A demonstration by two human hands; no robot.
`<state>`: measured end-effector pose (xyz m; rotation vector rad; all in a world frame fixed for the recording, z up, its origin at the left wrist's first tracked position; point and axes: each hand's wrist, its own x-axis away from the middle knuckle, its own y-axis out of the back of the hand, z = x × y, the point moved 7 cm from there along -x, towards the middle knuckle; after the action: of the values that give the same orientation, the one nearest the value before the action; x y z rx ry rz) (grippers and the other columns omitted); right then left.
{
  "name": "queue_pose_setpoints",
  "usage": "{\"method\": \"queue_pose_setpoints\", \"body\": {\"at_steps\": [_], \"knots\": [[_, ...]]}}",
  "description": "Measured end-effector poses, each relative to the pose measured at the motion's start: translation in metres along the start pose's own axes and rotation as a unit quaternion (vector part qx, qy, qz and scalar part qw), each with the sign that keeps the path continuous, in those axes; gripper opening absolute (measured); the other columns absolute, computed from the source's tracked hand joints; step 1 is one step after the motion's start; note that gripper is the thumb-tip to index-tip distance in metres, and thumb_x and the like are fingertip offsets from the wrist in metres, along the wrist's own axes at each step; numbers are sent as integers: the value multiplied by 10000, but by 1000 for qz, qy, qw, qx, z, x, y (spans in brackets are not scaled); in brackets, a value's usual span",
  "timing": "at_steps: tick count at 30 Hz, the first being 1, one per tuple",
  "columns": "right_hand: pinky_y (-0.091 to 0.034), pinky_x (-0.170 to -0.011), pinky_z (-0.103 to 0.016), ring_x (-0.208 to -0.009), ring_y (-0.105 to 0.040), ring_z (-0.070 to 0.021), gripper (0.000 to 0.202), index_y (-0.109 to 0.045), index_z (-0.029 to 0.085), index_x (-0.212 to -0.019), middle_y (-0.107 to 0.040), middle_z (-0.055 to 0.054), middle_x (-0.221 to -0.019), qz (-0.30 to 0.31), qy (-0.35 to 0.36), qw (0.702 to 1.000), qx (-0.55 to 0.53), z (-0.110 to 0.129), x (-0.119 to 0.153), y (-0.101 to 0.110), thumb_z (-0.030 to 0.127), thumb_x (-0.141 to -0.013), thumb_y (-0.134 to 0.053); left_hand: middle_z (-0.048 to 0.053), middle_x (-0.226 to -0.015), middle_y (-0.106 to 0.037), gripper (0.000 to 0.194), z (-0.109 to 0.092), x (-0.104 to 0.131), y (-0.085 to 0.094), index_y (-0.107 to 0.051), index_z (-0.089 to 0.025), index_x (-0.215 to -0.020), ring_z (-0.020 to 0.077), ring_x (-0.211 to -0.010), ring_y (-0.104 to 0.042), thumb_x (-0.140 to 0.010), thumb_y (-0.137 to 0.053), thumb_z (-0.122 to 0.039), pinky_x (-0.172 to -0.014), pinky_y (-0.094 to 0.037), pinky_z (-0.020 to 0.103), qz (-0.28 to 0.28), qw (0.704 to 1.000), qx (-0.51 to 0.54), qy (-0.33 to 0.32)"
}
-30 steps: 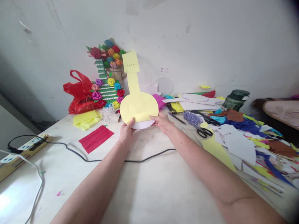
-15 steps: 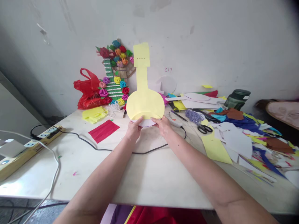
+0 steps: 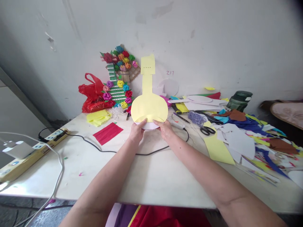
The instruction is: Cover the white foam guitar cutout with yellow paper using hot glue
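A guitar-shaped cutout of pale yellow paper (image 3: pixel 149 107) stands upright above the table, with a white layer showing along its bottom edge. Its neck ends in a wider head with a row of small dark marks. My left hand (image 3: pixel 137 131) pinches the lower left edge, thumb on the front and fingers behind. On the lower right edge, my right hand (image 3: pixel 165 128) grips it the same way. The fingertips behind the paper are hidden.
Paper flowers on a green striped guitar shape (image 3: pixel 117 91) and a red bag (image 3: pixel 92 94) stand at the back left. Scissors (image 3: pixel 207 130), purple yarn (image 3: pixel 196 118) and paper scraps (image 3: pixel 241 140) lie right. A black cable (image 3: pixel 146 154) crosses the table.
The yellow cutout has tilted, its head now lower and slightly further right in view. Both hands keep their hold at the bottom edge. The view has shifted slightly.
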<state>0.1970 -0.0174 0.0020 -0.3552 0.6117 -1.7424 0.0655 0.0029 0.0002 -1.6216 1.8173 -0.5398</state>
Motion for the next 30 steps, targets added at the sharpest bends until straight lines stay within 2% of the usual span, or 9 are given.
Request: {"method": "queue_pose_setpoints", "body": {"at_steps": [4, 10, 14, 18, 22, 24, 26, 28, 30], "knots": [[-515, -756, -335, -806, -652, -207, 440, -626, 149, -849, -709, -47, -841, -15, 4, 1000, 8, 0, 0, 1, 134, -430, -757, 91, -1026, -668, 428, 0, 1, 1, -613, -130, -1019, 224, -960, -620, -610, -733, -93, -876, -479, 332, -10, 1000, 1, 0], [-517, -738, -320, -768, -653, -192, 412, -636, 145, -833, -711, -41, -823, -24, 9, 1000, 7, 1, -1, 4, 101, -436, -734, 100, -989, -676, 276, 4, -3, 19, -623, -126, -937, 231, -954, -621, -700, -705, -243, -838, -504, 345, -82, 996, -11, 30], [-513, -762, -328, -824, -648, -201, 377, -628, 158, -828, -708, -46, -869, -20, 15, 1000, 7, 5, 1, 4, 110, -465, -716, 105, -1026, -663, 258, -1, -5, 22, -621, -130, -943, 230, -996, -602, -751, -658, -299, -850, -496, 346, -74, 997, -28, 15], [-497, -817, -326, -892, -635, -197, 337, -618, 166, -833, -704, -45, -899, -4, 31, 999, 10, 10, 2, 1, 136, -509, -703, 107, -1065, -649, 290, -6, -6, 19, -620, -132, -970, 231, -1026, -585, -776, -625, -348, -846, -496, 344, -53, 998, -41, 0], [-495, -823, -329, -890, -636, -198, 359, -618, 169, -844, -703, -43, -899, -3, 35, 999, -1, 10, 1, 1, 129, -500, -711, 94, -1067, -648, 328, -5, -2, 15, -618, -157, -976, 229, -1021, -588, -760, -628, -403, -808, -513, 324, -59, 998, -28, -7], [-500, -808, -337, -861, -642, -201, 366, -618, 167, -851, -704, -44, -889, -9, 33, 999, -1, 8, 0, 2, 132, -499, -715, 90, -1062, -650, 375, -1, 1, 8, -605, -161, -1004, 229, -988, -604, -702, -692, -366, -791, -516, 313, -48, 998, -30, 0], [-508, -786, -341, -830, -648, -200, 375, -619, 165, -865, -705, -45, -877, -16, 30, 999, 5, 5, 0, 4, 139, -504, -717, 81, -1089, -638, 498, 3, 5, 0, -572, -182, -1073, 228, -965, -613, -620, -762, -263, -776, -519, 316, -29, 999, -44, -8], [-515, -768, -340, -812, -651, -201, 397, -621, 164, -879, -706, -45, -871, -17, 28, 999, 6, 3, 0, 3, 143, -496, -724, 84, -1111, -625, 604, 5, 7, -2, -539, -202, -1121, 231, -950, -617, -570, -787, -218, -736, -528, 326, -47, 996, -66, -25], [-518, -766, -338, -815, -652, -204, 413, -625, 162, -883, -707, -47, -869, -9, 24, 1000, 3, 0, 1, 1, 145, -484, -732, 93, -1106, -623, 647, 8, 8, 3, -528, -201, -1132, 228, -933, -621, -543, -797, -207, -714, -531, 324, -92, 991, -87, -35]]}}
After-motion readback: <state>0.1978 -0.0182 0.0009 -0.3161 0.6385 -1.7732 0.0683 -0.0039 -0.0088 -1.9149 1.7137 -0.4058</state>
